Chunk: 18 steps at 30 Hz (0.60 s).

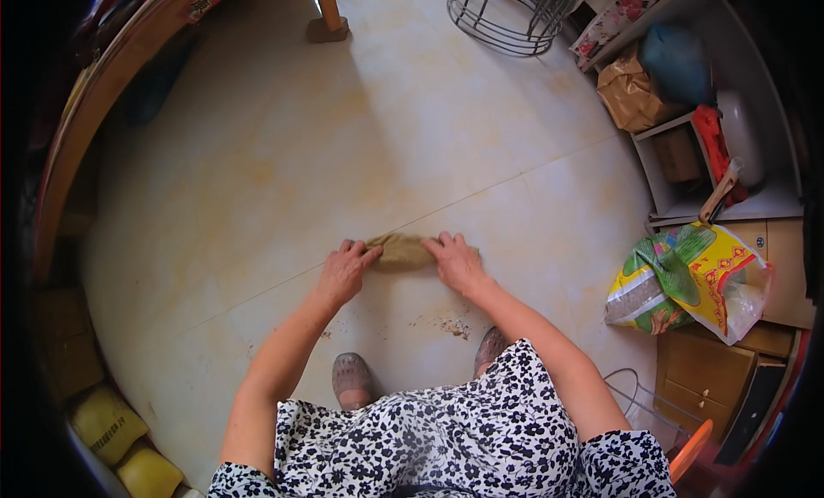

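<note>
An olive-brown cloth (402, 252) is stretched sideways between my two hands, over the pale tiled floor (283, 172). My left hand (345, 268) pinches its left end, and my right hand (457, 262) grips the right end. Whether the cloth touches the floor or hangs just above it, I cannot tell. Closer to me, a scatter of small brown crumbs (453, 327) lies on the tiles in front of my shoes (352, 378).
At the right stand grey shelves (657, 150) holding bags, with a colourful plastic sack (687, 279) below. A wire-frame stand (506, 21) is at the far right, a wooden leg (328, 17) at the far middle. Yellow containers (110, 425) sit at the lower left.
</note>
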### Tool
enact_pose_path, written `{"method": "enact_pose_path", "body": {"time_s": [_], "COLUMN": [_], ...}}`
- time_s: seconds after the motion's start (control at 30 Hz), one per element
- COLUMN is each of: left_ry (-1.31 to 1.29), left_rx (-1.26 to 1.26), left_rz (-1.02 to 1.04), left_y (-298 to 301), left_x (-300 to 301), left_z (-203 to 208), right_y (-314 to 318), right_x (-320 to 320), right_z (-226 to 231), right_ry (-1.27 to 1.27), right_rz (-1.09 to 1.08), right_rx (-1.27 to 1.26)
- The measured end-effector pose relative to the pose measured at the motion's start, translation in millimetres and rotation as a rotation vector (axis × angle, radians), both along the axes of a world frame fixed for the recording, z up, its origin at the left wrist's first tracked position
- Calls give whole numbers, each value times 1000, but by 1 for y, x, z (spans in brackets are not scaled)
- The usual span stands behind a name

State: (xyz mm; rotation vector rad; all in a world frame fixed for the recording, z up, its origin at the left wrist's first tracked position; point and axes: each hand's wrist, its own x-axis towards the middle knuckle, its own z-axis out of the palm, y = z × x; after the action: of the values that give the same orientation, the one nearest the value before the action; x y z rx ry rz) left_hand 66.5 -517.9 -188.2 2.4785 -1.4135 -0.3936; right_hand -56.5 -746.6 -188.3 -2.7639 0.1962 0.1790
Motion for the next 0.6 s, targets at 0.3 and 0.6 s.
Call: {"method": "enact_pose_path", "body": {"time_s": [0.3,0.6], "left_ry": [236,140], "left_rx": [77,20], "left_rz": [-12,-12], "left_y": [76,47], "left_x": [-61,-11], "left_z": [-4,34], "right_y": [52,27], "right_x": [-58,-18], "right_z": [-1,30], "right_ry": [76,-58], "right_rz": [180,40], "right_rx": [193,333]}}
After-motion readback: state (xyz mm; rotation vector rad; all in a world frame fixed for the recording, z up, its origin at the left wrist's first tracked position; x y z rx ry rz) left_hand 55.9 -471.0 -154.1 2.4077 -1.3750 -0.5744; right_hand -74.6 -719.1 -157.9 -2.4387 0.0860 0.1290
